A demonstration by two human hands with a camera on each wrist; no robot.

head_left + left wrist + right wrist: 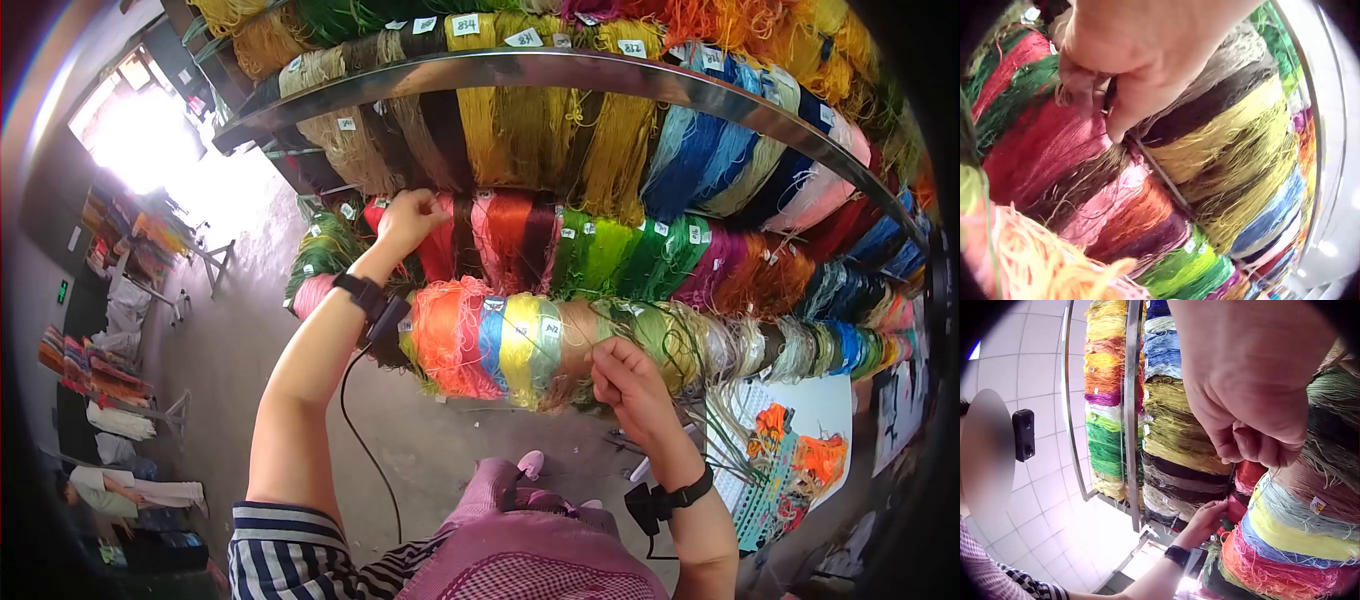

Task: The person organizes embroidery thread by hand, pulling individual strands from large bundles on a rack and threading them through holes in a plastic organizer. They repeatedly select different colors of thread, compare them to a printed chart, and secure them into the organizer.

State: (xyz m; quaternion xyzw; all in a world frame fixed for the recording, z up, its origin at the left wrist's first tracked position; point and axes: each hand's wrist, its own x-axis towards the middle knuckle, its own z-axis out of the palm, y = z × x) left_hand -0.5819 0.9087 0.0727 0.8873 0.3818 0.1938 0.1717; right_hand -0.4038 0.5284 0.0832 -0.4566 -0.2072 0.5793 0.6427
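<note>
My left hand [410, 222] is at the red skeins [437, 250] on the middle row, thumb and fingers pinched together. In the left wrist view this hand [1141, 56] has a bit of dark strand between its fingertips, above the crimson skein [1054, 144]. My right hand [632, 385] is in front of the tan skein [577, 345] on the lower row, fingers curled in a pinch. A thin thread shows below the right hand [1254, 394] in the right wrist view. Its far end cannot be made out.
Numbered skeins hang in tiered rows behind a curved metal rail [560, 62]. A white board [838, 400] with orange and teal threads stands at the lower right. Another rack of skeins [135, 225] and a seated person [120, 495] are at the left.
</note>
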